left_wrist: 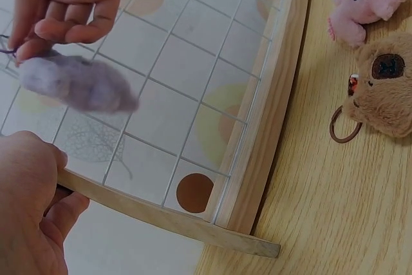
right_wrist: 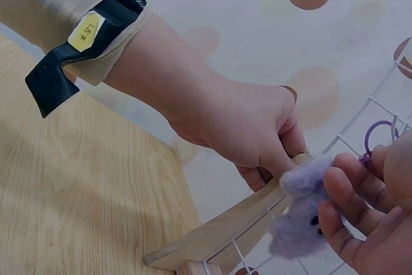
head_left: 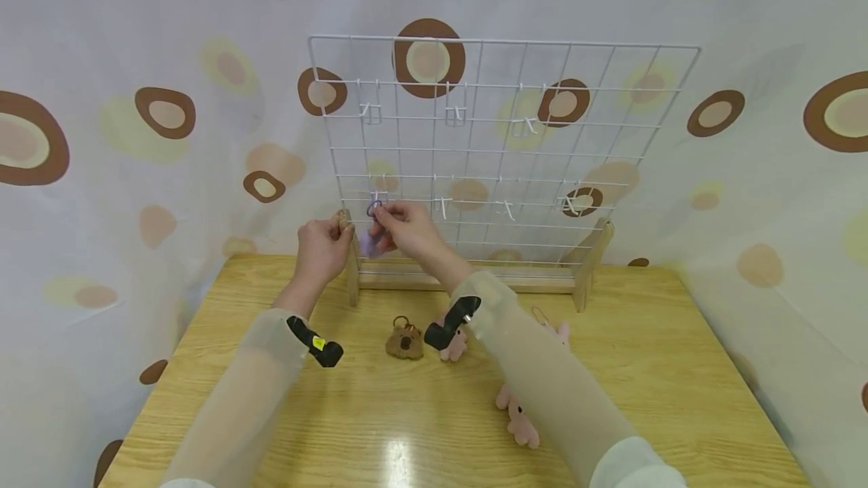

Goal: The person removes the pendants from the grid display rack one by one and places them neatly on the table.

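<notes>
My left hand [head_left: 324,247] grips the top of the wooden upright [head_left: 353,277] at the left end of a white wire grid rack [head_left: 502,41]. Thumb and forefinger of my right hand [head_left: 410,226] pinch the purple ring [right_wrist: 367,138] of a fuzzy lilac plush keychain [right_wrist: 299,214]. This ring overlaps the tip of the lower-left hook [head_left: 377,196] in the head view. Below it the plush hangs beside my right fingers, blurred in the left wrist view. A dark eye shows on it in the right wrist view.
Several other white hooks, such as one at upper left [head_left: 369,111], sit on the grid. On the wooden table [head_left: 339,413] lie a brown bear-like plush keychain [head_left: 404,343] and pink plush keychains [head_left: 521,424], partly covered by my right arm. A patterned cloth [head_left: 224,134] hangs behind.
</notes>
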A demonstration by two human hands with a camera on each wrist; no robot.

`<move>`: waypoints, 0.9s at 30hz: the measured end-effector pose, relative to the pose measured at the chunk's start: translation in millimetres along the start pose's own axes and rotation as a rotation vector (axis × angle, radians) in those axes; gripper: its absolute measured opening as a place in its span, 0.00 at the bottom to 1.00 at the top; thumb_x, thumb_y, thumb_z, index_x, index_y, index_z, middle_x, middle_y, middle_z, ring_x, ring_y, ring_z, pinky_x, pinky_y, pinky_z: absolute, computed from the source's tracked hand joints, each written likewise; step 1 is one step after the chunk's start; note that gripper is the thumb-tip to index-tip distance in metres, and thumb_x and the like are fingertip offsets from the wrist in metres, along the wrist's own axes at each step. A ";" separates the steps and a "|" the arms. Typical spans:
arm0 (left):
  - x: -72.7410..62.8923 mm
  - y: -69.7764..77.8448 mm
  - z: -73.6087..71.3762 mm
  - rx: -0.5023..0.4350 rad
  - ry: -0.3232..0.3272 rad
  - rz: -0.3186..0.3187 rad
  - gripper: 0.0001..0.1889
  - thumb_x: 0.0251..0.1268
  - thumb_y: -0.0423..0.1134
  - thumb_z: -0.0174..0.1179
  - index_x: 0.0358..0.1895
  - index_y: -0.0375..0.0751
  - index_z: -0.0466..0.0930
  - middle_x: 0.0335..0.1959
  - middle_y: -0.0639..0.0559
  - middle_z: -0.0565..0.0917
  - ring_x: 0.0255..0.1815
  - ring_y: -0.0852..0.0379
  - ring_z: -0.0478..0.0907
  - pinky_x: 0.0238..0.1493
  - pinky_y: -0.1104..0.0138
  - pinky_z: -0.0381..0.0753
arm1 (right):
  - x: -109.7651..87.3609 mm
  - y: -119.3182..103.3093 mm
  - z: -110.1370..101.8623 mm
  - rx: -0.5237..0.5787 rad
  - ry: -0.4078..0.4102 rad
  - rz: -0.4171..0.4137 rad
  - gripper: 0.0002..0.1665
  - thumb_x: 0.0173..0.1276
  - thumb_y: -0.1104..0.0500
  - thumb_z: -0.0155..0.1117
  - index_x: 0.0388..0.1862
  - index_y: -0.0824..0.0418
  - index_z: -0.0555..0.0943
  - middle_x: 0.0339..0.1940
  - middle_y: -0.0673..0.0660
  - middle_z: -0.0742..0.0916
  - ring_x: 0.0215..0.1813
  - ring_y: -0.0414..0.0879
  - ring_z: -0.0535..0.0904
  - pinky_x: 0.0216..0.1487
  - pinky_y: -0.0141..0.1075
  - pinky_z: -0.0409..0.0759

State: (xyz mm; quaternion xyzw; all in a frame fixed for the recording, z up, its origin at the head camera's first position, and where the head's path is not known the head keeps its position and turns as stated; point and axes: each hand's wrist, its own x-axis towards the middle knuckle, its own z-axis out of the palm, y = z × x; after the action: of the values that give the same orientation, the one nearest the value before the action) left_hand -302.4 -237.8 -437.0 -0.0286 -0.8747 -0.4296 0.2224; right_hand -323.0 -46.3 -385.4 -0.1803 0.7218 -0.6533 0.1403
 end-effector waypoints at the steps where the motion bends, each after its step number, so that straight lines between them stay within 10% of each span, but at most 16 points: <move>1: -0.1 0.4 0.3 -0.002 0.000 -0.003 0.16 0.75 0.31 0.63 0.23 0.35 0.81 0.12 0.56 0.74 0.17 0.56 0.69 0.18 0.68 0.62 | -0.3 0.2 -0.4 0.005 0.011 -0.006 0.17 0.86 0.57 0.57 0.56 0.71 0.82 0.36 0.58 0.89 0.28 0.44 0.82 0.39 0.39 0.86; 14: 0.6 0.2 0.5 0.005 -0.001 0.001 0.11 0.75 0.30 0.63 0.31 0.29 0.88 0.16 0.47 0.83 0.17 0.57 0.70 0.18 0.69 0.64 | -16.9 -4.8 0.5 0.047 0.052 -0.112 0.16 0.84 0.61 0.59 0.52 0.76 0.82 0.33 0.58 0.87 0.27 0.44 0.81 0.43 0.50 0.88; 27: -0.5 3.3 0.9 0.018 0.020 0.026 0.15 0.73 0.29 0.64 0.23 0.36 0.80 0.11 0.56 0.73 0.17 0.55 0.67 0.21 0.66 0.63 | -35.7 -21.8 -4.9 0.115 -0.006 -0.160 0.10 0.85 0.64 0.56 0.50 0.72 0.79 0.35 0.58 0.87 0.28 0.44 0.81 0.37 0.35 0.86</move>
State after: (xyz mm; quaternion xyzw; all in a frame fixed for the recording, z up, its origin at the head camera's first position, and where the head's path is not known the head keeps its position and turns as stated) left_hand -301.4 -235.0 -435.2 -0.0335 -0.8759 -0.4191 0.2368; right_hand -291.4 -27.8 -364.4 -0.2312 0.6659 -0.7022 0.1001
